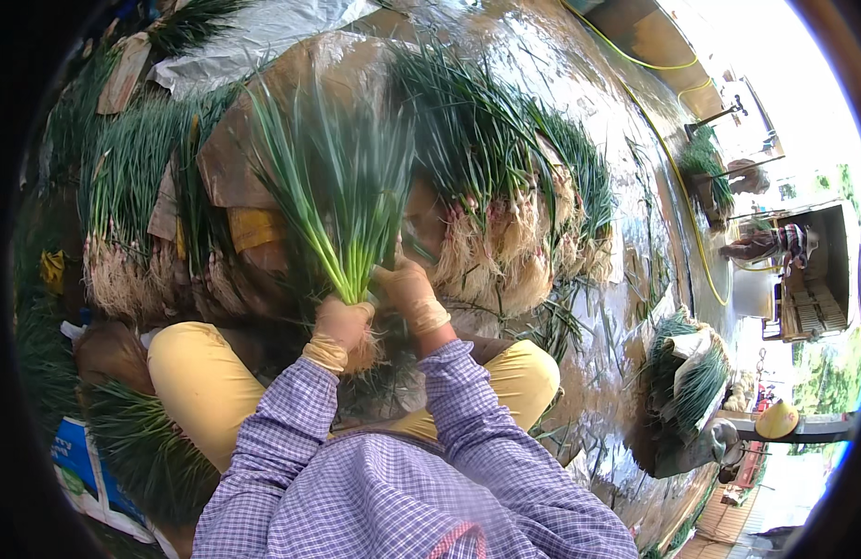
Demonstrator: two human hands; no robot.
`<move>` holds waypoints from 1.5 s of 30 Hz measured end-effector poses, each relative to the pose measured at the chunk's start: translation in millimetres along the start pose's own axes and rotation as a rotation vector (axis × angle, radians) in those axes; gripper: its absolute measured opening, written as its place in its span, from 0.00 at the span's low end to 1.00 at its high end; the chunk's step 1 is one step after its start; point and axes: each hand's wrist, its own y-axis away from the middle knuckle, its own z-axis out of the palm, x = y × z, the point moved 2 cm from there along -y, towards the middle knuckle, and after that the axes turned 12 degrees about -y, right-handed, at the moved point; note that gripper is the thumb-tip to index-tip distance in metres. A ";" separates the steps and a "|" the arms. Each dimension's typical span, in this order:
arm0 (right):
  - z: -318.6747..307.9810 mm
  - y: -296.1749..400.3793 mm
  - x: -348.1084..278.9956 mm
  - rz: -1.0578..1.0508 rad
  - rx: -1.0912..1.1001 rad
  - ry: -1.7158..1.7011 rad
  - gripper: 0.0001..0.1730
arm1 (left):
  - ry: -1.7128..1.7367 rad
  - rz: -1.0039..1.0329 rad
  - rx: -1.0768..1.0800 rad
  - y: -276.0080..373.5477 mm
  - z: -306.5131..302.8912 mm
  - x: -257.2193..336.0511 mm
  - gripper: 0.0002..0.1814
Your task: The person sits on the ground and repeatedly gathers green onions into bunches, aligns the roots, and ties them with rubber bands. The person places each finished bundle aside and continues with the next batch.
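Note:
My left hand (pixel 339 327), in a thin pale glove, is closed around the lower stems of a bunch of green onions (pixel 346 244). Its leaves fan out away from me, and the pale roots hang below my fist. My right hand (pixel 408 285), gloved too, is at the right side of the stems; a thin stem seems to stand at its fingertips, but blur hides whether it is gripped. To the right lies a pile of green onions (pixel 472 154) with reddish bulbs and long roots. Another row of green onions (pixel 123 189) lies to the left.
A brown sheet (pixel 242 154) lies beyond my hands, with whitish plastic sheeting (pixel 242 49) behind it. More onions (pixel 144 440) and a blue printed bag (pixel 81 454) are at lower left. A yellow hose (pixel 664 147) crosses the wet floor. Wrapped onion bundles (pixel 689 370) stand right; a person (pixel 766 243) is farther off.

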 end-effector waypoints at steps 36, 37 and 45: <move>-51.0 -24.2 29.8 -0.010 -0.270 0.467 0.22 | 0.867 0.225 -0.364 4.0 -3.8 72.1 0.16; -61.2 -19.1 -2.7 0.042 -0.044 0.414 0.23 | 0.828 0.199 -0.383 -3.5 -7.9 67.8 0.15; -105.8 -63.2 -26.3 -0.153 0.418 0.781 0.22 | 0.945 -0.073 -0.471 -32.3 21.7 26.8 0.17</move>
